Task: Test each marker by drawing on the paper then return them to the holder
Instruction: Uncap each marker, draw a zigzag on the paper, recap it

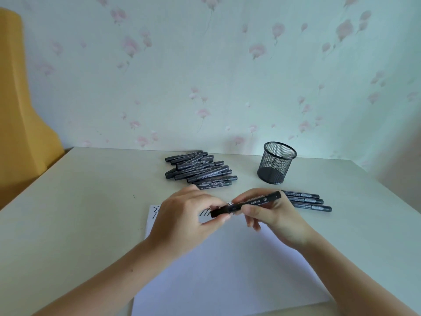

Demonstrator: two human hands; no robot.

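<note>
Both hands hold one black marker [255, 201] above the top of the white paper [227, 270]. My right hand [271, 215] grips its barrel; my left hand [189, 215] pinches the cap end at the lower left. Black zigzag and slanted strokes [157, 212] show on the paper's top edge, partly hidden by my left hand. A pile of several black markers [200, 171] lies beyond my hands. Three more markers [305, 200] lie side by side to the right. The black mesh holder [276, 165] stands at the back right and looks empty.
The pale table [79, 213] ends at a flowered wall behind. An orange-yellow piece of furniture [20, 110] stands at the left beside the table's edge.
</note>
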